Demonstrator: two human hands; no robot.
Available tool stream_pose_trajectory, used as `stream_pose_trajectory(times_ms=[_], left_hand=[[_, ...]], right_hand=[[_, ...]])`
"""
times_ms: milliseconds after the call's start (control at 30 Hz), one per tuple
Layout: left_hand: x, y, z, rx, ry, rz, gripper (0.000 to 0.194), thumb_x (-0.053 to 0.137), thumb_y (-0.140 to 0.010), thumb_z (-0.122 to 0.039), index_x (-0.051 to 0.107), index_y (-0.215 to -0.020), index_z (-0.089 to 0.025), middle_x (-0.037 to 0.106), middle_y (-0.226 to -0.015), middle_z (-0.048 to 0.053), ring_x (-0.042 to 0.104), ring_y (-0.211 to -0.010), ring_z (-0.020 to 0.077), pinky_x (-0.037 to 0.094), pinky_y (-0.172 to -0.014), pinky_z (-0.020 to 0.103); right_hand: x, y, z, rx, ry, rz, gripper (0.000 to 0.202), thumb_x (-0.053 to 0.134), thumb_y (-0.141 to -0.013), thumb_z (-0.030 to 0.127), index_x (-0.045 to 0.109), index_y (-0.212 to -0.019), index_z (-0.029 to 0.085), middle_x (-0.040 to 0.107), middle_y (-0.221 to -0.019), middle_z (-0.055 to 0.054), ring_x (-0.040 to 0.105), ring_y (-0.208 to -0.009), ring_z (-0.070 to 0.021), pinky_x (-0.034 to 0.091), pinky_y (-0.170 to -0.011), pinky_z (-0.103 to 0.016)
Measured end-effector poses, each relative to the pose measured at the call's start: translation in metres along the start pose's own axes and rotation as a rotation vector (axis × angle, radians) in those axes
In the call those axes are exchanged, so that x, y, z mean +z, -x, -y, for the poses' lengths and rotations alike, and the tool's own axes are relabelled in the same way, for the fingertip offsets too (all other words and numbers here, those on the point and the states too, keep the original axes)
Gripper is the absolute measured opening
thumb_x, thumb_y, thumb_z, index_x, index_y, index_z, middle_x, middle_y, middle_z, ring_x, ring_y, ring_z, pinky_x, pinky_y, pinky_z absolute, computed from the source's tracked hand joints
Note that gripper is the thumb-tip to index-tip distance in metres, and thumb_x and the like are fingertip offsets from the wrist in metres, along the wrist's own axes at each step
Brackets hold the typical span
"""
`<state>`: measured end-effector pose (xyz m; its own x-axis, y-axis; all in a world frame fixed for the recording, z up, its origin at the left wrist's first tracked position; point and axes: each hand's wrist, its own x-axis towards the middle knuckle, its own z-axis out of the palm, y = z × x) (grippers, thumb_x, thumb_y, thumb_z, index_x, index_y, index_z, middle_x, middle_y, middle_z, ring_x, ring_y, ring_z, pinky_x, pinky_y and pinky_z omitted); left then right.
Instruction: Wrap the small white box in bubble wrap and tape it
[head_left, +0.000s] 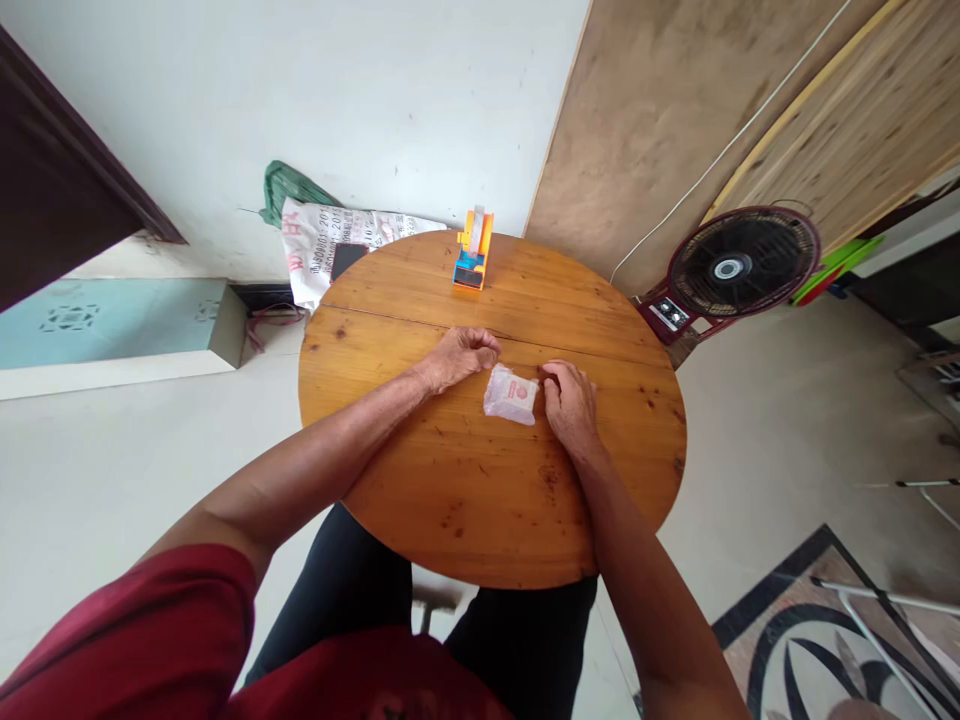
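Note:
A small white packet point(511, 394) in clear bubble wrap, with a red mark on its face, lies flat on the round wooden table point(465, 500). At its upper left corner is my left hand point(463, 357), its thumb and fingers drawn together in a pinch; whatever is between the fingertips is too small to make out. Just right of the packet my right hand point(571, 402) rests on the tabletop, fingers loosely bent and a little apart, holding nothing that I can see. An orange and blue tape dispenser point(472, 252) with a roll of clear tape stands beyond both hands.
A printed white sack point(322, 240), a dark flat object point(348, 260) and a green bag point(294, 188) are behind the table's left side, by the wall. A dark red fan point(739, 265) stands at the right. A pale blue box point(120, 320) lies at the left.

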<state>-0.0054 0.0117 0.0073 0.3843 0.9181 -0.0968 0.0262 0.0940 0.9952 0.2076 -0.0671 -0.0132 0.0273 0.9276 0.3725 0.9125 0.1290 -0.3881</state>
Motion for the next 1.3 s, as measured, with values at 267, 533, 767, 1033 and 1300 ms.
stream_pose_trajectory(times_ms=[267,533,767,1033,1300], left_hand=[[0.001,-0.001,0.001,0.005,-0.007,-0.009,0.008,0.059,-0.066,-0.011,0.064,-0.071,-0.013,0.061,-0.058,-0.004,0.049,-0.054,0.0075,0.037,-0.056,0.020],[0.003,-0.006,0.008,0.043,0.016,-0.050,0.004,0.058,-0.069,-0.013,0.061,-0.068,-0.014,0.058,-0.057,-0.004,0.047,-0.051,0.0067,0.038,-0.053,0.019],[0.005,-0.012,0.016,0.059,0.041,-0.092,0.011,0.053,-0.065,-0.008,0.060,-0.069,-0.015,0.055,-0.055,-0.005,0.046,-0.049,0.0073,0.036,-0.049,0.019],[0.008,-0.008,0.012,0.072,0.009,-0.109,0.011,0.051,-0.068,-0.009,0.060,-0.070,-0.015,0.056,-0.057,-0.006,0.044,-0.050,0.0069,0.036,-0.052,0.019],[0.011,-0.008,0.014,0.097,0.007,-0.099,0.008,0.053,-0.069,-0.012,0.060,-0.068,-0.016,0.054,-0.055,-0.006,0.045,-0.053,0.0074,0.038,-0.057,0.019]], right_hand=[[0.000,-0.001,-0.003,0.002,-0.001,0.003,0.028,0.045,-0.088,0.020,0.068,-0.103,0.021,0.069,-0.122,-0.009,0.057,-0.111,-0.0296,0.038,-0.092,-0.044],[0.000,-0.002,-0.003,-0.015,0.022,0.013,0.025,0.047,-0.089,0.021,0.071,-0.098,0.021,0.069,-0.122,-0.009,0.057,-0.110,-0.0289,0.038,-0.092,-0.044],[0.000,-0.001,-0.001,-0.015,0.028,-0.003,0.024,0.048,-0.089,0.021,0.070,-0.097,0.022,0.070,-0.121,-0.008,0.057,-0.108,-0.0286,0.039,-0.091,-0.043],[0.000,-0.003,0.003,-0.038,0.098,0.008,0.023,0.047,-0.089,0.019,0.069,-0.097,0.020,0.070,-0.118,-0.009,0.057,-0.106,-0.0288,0.038,-0.088,-0.042],[0.001,-0.004,0.010,-0.041,0.203,0.011,0.022,0.047,-0.090,0.018,0.068,-0.096,0.020,0.070,-0.113,-0.009,0.056,-0.099,-0.0273,0.037,-0.084,-0.039]])
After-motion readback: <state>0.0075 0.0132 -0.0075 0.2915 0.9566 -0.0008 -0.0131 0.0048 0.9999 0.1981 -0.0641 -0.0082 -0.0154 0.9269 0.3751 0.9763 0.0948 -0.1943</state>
